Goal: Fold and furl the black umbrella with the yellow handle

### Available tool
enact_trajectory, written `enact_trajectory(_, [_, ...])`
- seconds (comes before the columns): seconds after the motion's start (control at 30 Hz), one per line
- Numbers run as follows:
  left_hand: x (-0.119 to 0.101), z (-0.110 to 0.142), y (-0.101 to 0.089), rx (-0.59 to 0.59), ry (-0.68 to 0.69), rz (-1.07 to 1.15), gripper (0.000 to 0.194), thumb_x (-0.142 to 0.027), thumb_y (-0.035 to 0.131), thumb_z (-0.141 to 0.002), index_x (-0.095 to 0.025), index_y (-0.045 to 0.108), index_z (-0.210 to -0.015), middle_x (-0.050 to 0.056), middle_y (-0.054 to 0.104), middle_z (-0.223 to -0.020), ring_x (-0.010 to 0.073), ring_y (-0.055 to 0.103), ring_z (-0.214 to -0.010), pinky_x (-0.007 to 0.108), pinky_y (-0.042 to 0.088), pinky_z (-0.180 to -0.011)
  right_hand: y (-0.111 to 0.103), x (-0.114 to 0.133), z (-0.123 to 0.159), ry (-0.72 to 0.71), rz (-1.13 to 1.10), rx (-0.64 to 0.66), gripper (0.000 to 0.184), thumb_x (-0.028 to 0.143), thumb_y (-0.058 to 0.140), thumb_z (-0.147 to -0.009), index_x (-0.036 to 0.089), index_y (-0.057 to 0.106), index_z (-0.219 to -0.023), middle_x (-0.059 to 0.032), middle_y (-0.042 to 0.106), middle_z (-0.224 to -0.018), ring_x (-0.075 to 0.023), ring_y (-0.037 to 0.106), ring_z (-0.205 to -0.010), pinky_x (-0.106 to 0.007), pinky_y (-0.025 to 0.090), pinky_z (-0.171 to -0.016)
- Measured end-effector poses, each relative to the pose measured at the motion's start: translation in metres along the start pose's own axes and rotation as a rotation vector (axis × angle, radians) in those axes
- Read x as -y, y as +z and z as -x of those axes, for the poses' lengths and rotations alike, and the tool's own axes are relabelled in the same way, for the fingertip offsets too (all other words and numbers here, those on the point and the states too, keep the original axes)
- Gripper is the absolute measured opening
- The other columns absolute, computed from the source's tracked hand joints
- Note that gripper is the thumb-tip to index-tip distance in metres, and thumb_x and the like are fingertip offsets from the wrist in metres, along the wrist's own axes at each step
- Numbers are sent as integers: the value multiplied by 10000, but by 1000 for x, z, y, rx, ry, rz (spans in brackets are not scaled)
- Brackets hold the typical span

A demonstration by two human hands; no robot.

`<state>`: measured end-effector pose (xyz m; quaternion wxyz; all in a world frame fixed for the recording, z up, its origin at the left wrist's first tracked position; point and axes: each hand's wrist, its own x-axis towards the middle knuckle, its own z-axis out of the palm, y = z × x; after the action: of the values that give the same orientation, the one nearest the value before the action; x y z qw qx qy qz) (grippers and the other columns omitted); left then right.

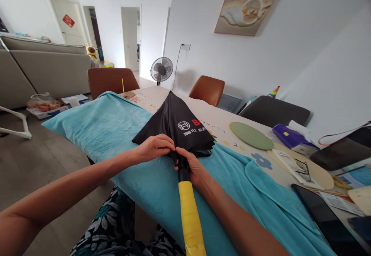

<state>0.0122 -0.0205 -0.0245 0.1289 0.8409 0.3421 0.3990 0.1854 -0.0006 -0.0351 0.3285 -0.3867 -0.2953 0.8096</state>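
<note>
Indoors, a black umbrella (184,113) over blue cloth (142,182).
Right hand (194,166) wraps its shaft (183,174), yellow grip (189,209) just below; left hand (153,147), fingers nearly closed, pinches at the canopy's (162,120) base.

Your bare left hand (155,147) and bare right hand (194,167) have slim fingers and run into slender, uncovered forearms, the left forearm (87,180) seen as far as about the elbow and the right forearm (234,213) cut off by the lower edge of the view. Over your lap you wear a black or very dark navy cloth garment (116,219), printed all over with large pointed leaves in pale grey-white and deep teal, some marked with dark veins. The fabric looks soft and loosely creased, and its cut cannot be told from here.
</note>
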Motion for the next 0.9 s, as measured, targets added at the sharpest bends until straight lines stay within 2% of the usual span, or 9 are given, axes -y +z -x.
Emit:
enact_trajectory(0.1, [0,-5,12,-27,-43,-1,133,-164,504,-828,-179,630,-870,42,614,-938,123,582,-891,231,478,-796,-1,0,0,-2,-37,56,230,347,595,-792,123,578,-743,5,558,-531,-104,514,-426,-226,485,-353])
enact_trajectory(0.17, [-2,-5,20,-38,-41,-42,106,-175,513,-822,-176,619,-831,37,616,-891,127,577,-878,232,476,-778,-2,0,0,19,-48,80,273,384,558,-816,129,571,-719,1,562,-512,-108,520,-416,-240,503,-371])
enact_trajectory(0.27, [-3,-3,24,-40,-9,-74,106,-172,513,-817,-176,620,-809,40,631,-884,135,571,-888,237,474,-774,-1,1,0,43,-32,85,234,323,540,-827,124,578,-709,-5,569,-490,-110,531,-407,-236,511,-384])
enact_trajectory(0.4, [-6,1,19,-19,15,-123,143,-165,492,-820,-193,629,-848,34,641,-933,131,571,-901,241,469,-789,0,2,0,50,38,42,210,230,500,-824,104,585,-680,-27,576,-470,-110,531,-378,-219,503,-383])
enact_trajectory(0.57, [-17,4,16,-15,-43,-218,131,-161,484,-788,-193,604,-830,31,631,-886,131,565,-848,228,466,-706,2,2,0,32,113,-12,208,178,494,-797,89,572,-626,-34,560,-441,-100,500,-323,-182,443,-326])
enact_trajectory(0.67, [-20,4,12,3,-125,-179,129,-131,488,-729,-187,589,-787,24,624,-853,131,561,-804,236,459,-700,4,2,2,25,144,-32,178,168,500,-783,82,576,-647,-37,562,-448,-97,497,-328,-177,437,-326])
enact_trajectory(0.73, [-16,2,5,7,-232,-86,145,-120,471,-705,-185,586,-765,8,617,-812,124,560,-763,236,458,-703,5,3,3,23,138,-53,134,165,512,-771,93,565,-671,-28,556,-448,-95,491,-338,-177,437,-328])
enact_trajectory(0.83, [2,-8,-5,-102,-427,7,159,-149,443,-716,-184,591,-761,-6,614,-777,123,564,-744,233,457,-702,6,3,5,40,130,-71,119,176,513,-767,131,505,-657,-22,550,-445,-96,478,-334,-176,416,-316])
enact_trajectory(0.9, [21,-17,-7,-168,-511,13,191,-180,447,-734,-188,606,-840,-2,635,-848,133,578,-789,245,460,-742,7,4,6,61,132,-73,146,196,500,-777,152,461,-643,-21,547,-442,-95,470,-325,-169,397,-308])
